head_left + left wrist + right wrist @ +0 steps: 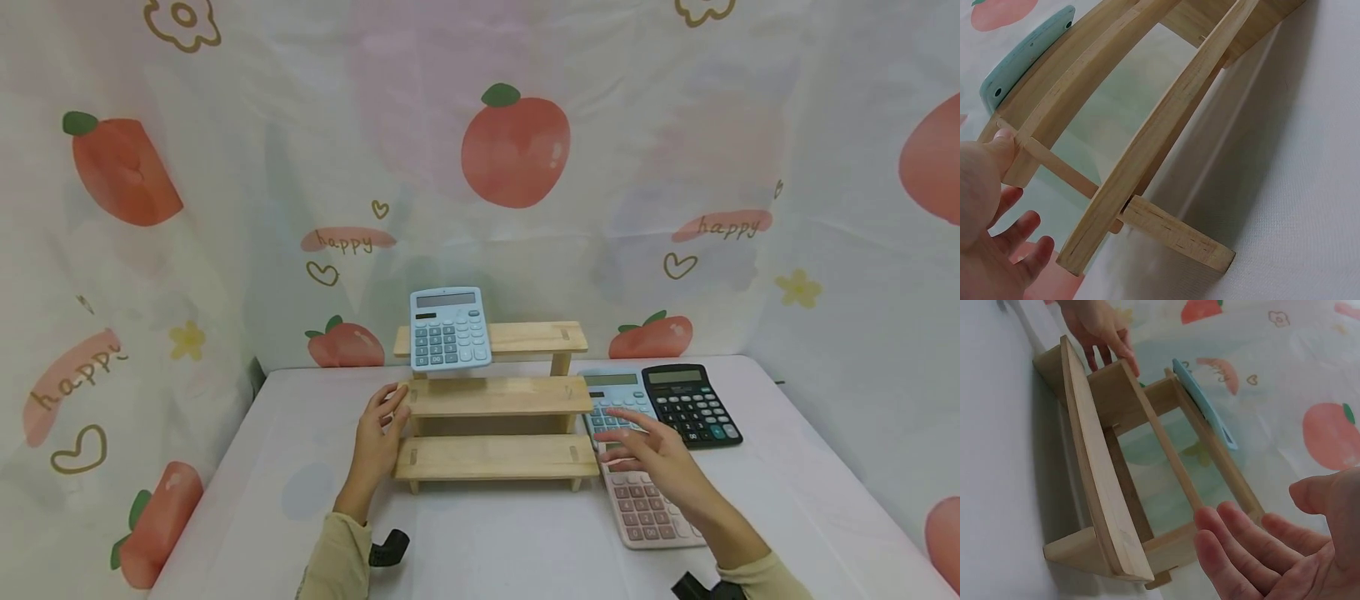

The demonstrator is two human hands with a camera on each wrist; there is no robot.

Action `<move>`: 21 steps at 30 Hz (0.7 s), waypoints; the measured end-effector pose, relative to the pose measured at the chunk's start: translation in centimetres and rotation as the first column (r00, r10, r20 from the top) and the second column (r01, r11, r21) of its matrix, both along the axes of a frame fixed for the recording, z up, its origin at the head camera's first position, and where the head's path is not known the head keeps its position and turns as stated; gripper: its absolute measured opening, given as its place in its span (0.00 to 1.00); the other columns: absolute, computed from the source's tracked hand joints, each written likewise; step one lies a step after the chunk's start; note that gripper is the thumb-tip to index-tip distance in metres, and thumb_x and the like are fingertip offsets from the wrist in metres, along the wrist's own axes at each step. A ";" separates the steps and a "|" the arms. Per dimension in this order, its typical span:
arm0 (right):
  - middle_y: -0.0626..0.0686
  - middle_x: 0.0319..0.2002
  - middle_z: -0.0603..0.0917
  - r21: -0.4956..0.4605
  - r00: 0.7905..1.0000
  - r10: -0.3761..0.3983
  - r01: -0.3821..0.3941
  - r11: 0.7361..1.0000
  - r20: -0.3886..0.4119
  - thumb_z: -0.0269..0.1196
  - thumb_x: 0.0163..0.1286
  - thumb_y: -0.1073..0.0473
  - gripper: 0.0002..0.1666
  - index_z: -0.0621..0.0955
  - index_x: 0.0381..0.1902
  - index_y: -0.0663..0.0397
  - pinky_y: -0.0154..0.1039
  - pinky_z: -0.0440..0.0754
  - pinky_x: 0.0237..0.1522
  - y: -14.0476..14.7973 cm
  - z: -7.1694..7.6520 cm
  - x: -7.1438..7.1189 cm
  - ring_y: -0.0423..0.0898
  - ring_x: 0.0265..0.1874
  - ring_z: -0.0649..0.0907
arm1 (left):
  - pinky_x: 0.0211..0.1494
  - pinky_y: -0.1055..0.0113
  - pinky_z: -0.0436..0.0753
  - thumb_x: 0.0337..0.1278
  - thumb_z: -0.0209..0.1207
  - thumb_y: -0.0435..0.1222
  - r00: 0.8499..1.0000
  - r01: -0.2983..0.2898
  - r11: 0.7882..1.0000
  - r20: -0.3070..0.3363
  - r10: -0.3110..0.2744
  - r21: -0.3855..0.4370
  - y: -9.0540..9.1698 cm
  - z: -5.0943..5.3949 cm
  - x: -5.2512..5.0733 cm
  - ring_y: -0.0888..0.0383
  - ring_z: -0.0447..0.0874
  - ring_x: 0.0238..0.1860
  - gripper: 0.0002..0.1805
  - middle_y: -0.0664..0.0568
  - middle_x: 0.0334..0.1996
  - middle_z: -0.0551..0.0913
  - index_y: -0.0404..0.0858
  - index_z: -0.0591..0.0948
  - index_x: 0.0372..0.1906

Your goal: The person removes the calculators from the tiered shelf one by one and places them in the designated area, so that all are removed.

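Observation:
A three-tier wooden display stand (495, 457) stands on the table. On its top tier a light blue calculator (450, 329) leans upright near the left end. My left hand (380, 437) touches the left end of the middle tier; in the left wrist view its thumb (1002, 145) lies against the wood and the other fingers are spread loosely. My right hand (652, 458) hovers by the stand's right side with relaxed fingers and holds nothing. Beneath it, partly covered, lie a second blue calculator (613, 392) and a pink calculator (648, 521).
A black calculator (690, 404) lies beside the blue one at the right rear of the table. White cloth (480, 546) covers the tabletop. A fruit-printed curtain (420, 167) hangs behind and along both sides.

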State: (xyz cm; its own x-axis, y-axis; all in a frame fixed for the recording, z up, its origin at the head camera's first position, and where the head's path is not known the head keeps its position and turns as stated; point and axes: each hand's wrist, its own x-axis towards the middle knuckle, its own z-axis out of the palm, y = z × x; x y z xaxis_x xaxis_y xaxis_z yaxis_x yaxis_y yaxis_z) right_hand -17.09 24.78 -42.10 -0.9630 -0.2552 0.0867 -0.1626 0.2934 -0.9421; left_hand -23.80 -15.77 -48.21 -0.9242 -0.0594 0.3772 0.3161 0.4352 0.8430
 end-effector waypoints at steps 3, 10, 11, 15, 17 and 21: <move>0.72 0.56 0.83 -0.019 1.000 0.020 -0.020 1.000 -0.004 0.47 0.84 0.54 0.30 0.63 0.74 0.67 0.42 0.89 0.44 -0.8 0.3 -0.5 0.43 0.42 0.90 | 0.63 0.37 0.77 0.73 0.56 0.37 1.000 0.000 1.000 -0.003 0.000 0.002 -0.1 0.1 -0.1 0.34 0.69 0.71 0.24 0.36 0.72 0.70 0.33 0.75 0.68; 0.48 0.50 0.89 -0.081 0.997 0.073 -0.075 0.994 -0.027 0.46 0.84 0.56 0.30 0.62 0.74 0.70 0.38 0.88 0.44 -2.5 0.6 -1.8 0.41 0.42 0.90 | 0.64 0.37 0.76 0.74 0.56 0.37 1.000 0.000 1.000 0.015 0.000 0.012 0.0 0.2 -0.1 0.34 0.68 0.72 0.24 0.35 0.72 0.69 0.33 0.75 0.68; 0.47 0.49 0.89 -0.084 0.996 0.078 -0.081 0.993 -0.031 0.46 0.84 0.56 0.29 0.62 0.74 0.70 0.38 0.88 0.44 -2.8 0.7 -2.0 0.41 0.42 0.90 | 0.64 0.37 0.76 0.74 0.56 0.37 1.000 0.001 1.000 0.018 -0.001 0.012 0.0 0.2 0.0 0.34 0.67 0.72 0.24 0.34 0.72 0.69 0.33 0.75 0.68; 0.60 0.51 0.87 -0.088 0.996 0.083 -0.086 0.992 -0.041 0.47 0.84 0.57 0.28 0.63 0.73 0.69 0.37 0.88 0.43 -3.8 1.0 -2.6 0.42 0.41 0.90 | 0.63 0.37 0.76 0.74 0.56 0.38 1.000 0.000 1.000 0.014 -0.001 0.011 0.1 0.1 0.0 0.34 0.68 0.72 0.24 0.35 0.72 0.69 0.33 0.76 0.68; 0.66 0.52 0.86 -0.099 0.996 0.081 -0.085 0.992 -0.039 0.47 0.83 0.57 0.28 0.64 0.73 0.69 0.37 0.89 0.43 -4.4 1.3 -3.0 0.43 0.40 0.90 | 0.63 0.36 0.76 0.74 0.56 0.38 1.000 -0.001 1.000 0.008 0.001 0.009 0.1 0.1 0.0 0.34 0.68 0.72 0.23 0.36 0.72 0.70 0.33 0.76 0.68; 0.72 0.52 0.84 -0.122 0.996 0.084 -0.087 0.989 -0.034 0.48 0.83 0.58 0.27 0.65 0.72 0.69 0.37 0.88 0.43 -5.7 1.6 -3.9 0.42 0.38 0.90 | 0.63 0.36 0.76 0.74 0.56 0.38 1.000 -0.001 1.000 0.005 0.001 0.007 0.0 0.0 0.0 0.34 0.68 0.71 0.23 0.36 0.72 0.70 0.33 0.76 0.68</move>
State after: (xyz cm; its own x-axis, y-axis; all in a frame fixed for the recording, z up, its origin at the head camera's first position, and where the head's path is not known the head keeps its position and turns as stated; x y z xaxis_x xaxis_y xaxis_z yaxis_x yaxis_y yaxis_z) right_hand -20.96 19.07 -40.51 -0.9347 -0.3220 0.1503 -0.2100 0.1592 -0.9647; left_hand -23.82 -15.77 -48.21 -0.9259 -0.0632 0.3725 0.3117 0.4296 0.8476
